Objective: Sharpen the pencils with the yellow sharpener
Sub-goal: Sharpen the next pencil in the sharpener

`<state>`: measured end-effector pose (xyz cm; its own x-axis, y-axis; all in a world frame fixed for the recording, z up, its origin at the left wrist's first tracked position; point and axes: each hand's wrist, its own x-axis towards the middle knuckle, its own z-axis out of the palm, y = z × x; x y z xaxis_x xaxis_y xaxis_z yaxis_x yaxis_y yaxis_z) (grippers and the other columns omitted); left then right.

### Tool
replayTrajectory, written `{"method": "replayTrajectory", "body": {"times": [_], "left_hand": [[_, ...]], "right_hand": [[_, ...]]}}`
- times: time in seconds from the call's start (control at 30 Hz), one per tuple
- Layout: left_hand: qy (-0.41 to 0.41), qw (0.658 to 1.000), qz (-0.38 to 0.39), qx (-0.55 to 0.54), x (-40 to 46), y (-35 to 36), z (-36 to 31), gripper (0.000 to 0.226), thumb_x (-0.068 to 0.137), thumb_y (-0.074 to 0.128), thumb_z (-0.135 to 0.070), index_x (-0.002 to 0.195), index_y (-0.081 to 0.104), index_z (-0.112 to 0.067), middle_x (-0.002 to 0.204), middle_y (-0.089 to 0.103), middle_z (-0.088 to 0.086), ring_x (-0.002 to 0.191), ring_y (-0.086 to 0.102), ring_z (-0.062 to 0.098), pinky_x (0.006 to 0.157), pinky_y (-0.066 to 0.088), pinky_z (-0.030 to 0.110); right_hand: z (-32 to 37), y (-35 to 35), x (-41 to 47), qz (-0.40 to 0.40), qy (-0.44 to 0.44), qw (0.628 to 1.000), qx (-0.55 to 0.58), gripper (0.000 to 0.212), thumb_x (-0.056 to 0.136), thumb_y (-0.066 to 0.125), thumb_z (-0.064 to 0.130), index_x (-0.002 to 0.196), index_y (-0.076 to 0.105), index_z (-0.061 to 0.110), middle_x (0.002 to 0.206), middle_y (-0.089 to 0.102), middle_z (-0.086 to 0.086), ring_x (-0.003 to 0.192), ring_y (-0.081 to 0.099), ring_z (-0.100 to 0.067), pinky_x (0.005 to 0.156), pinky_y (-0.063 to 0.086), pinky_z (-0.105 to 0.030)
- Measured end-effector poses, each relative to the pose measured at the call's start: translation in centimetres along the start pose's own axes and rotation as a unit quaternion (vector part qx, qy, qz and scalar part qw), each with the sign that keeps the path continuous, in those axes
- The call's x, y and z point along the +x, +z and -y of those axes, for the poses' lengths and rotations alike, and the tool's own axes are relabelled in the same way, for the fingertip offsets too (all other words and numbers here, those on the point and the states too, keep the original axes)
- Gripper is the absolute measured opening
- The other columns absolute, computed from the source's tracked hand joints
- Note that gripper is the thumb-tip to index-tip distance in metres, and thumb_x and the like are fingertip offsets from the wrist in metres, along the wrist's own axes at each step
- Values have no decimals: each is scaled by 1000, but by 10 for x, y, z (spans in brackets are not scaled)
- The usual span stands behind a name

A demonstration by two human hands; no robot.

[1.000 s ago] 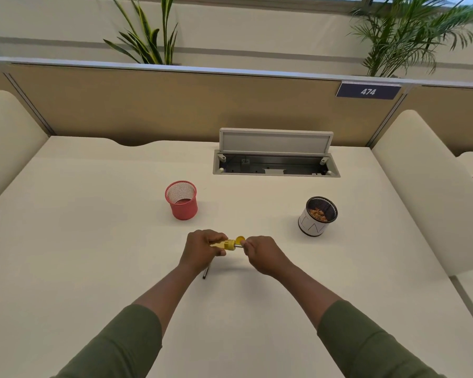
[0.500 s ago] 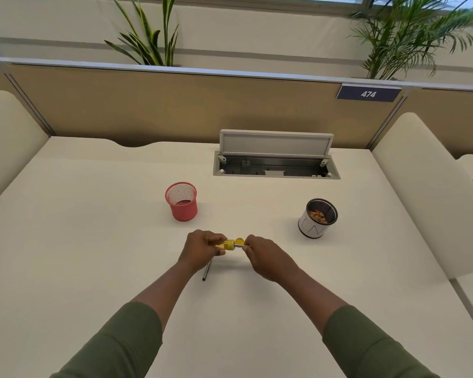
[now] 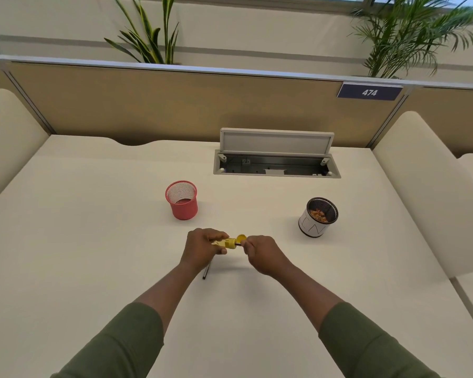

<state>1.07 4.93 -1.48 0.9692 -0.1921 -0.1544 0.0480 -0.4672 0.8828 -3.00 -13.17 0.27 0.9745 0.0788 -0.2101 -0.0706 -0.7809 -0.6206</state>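
Note:
My left hand [image 3: 202, 248] grips the small yellow sharpener [image 3: 228, 243], whose round lid [image 3: 241, 237] hangs open at its far side. My right hand [image 3: 261, 252] is closed on a pencil whose short dark stub [image 3: 238, 244] enters the sharpener; the rest of that pencil is hidden in the fist. Both hands hover just above the white desk [image 3: 93, 241] at its middle. A second dark pencil [image 3: 206, 271] lies on the desk beneath my left wrist, mostly covered by it.
A red mesh cup [image 3: 181, 200] stands behind my left hand. A white-and-black cup [image 3: 317, 217] holding shavings sits to the right. An open cable hatch [image 3: 276, 155] lies at the back, with padded dividers [image 3: 420, 186] at both sides.
Both hands have stayed in place with small twisting shifts; the right hand has turned slightly on the pencil, and the sharpener's lid sits a little differently.

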Motion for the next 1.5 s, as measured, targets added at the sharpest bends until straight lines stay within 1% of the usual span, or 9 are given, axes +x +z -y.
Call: {"method": "replayTrajectory", "body": {"times": [0.2, 0.37, 0.47, 0.53, 0.67, 0.83, 1.1, 1.27, 1.5], "left_hand": [[19, 1000, -12, -6, -2, 0, -3, 43, 49, 77, 12, 80, 78, -18, 76, 73, -7, 71, 66, 5, 65, 54, 19], [17, 1000, -10, -19, 0, 1, 3, 41, 54, 75, 14, 83, 78, -14, 81, 74, 2, 78, 69, 19, 69, 60, 33], [14, 1000, 3, 4, 1, 0, 4, 41, 55, 79, 9, 89, 77, -13, 87, 74, 2, 79, 67, 14, 74, 55, 19], [14, 1000, 15, 19, 1, 0, 3, 39, 57, 80, 6, 92, 77, -12, 87, 73, -1, 78, 65, 9, 69, 48, 8], [9, 999, 38, 18, 0, 1, 2, 37, 58, 79, 6, 90, 77, -13, 83, 73, -3, 79, 65, 14, 75, 54, 23], [11, 999, 43, 13, -1, 2, 1, 39, 54, 78, 9, 87, 78, -13, 82, 73, -4, 77, 66, 11, 66, 51, 15], [19, 1000, 2, -9, -4, 3, -3, 40, 54, 76, 13, 84, 78, -13, 78, 72, -5, 73, 66, 4, 60, 49, 9], [36, 999, 0, 1, -4, 4, -3, 42, 52, 76, 11, 82, 78, -17, 80, 74, -5, 77, 67, 7, 66, 51, 14], [57, 998, 14, 28, -2, 0, 4, 37, 62, 73, 9, 86, 76, -20, 83, 73, -5, 78, 65, 5, 69, 53, 15]], "right_hand": [[5, -5, 2, 115, 280, 858, 414, 21, 93, 42, 12, 76, 52, 6, 56, 20, 1, 45, 17, -14, 45, 19, -23], [0, -5, 1, 105, 170, 945, 261, 35, 99, 37, 29, 88, 63, 9, 60, 41, 0, 50, 36, -15, 51, 30, -25], [-7, -3, -3, 63, 46, 995, 56, 26, 98, 40, 38, 106, 53, 17, 82, 56, -1, 70, 49, -18, 59, 36, -30], [-12, 0, -7, 24, -38, 998, -44, 22, 99, 42, 34, 110, 49, 17, 90, 55, -2, 75, 49, -21, 61, 35, -32], [-22, 4, -6, -66, -190, 956, -214, 11, 97, 51, 20, 96, 57, 10, 80, 56, -7, 62, 51, -27, 52, 37, -34], [-24, 11, -7, -87, -201, 955, -201, 16, 92, 61, 16, 79, 58, 7, 65, 53, -7, 53, 45, -25, 48, 26, -28], [0, 2, -3, 5, -10, 1000, 22, 32, 97, 46, 20, 70, 59, 11, 56, 50, 1, 52, 41, -15, 54, 32, -29], [5, -2, 0, 96, 236, 894, 368, 20, 89, 52, 14, 72, 60, 6, 52, 27, 1, 44, 23, -14, 45, 24, -24], [-4, -1, -1, 40, 86, 989, 111, 38, 97, 40, 47, 98, 62, 15, 68, 54, 4, 59, 49, -15, 57, 41, -29]]}}
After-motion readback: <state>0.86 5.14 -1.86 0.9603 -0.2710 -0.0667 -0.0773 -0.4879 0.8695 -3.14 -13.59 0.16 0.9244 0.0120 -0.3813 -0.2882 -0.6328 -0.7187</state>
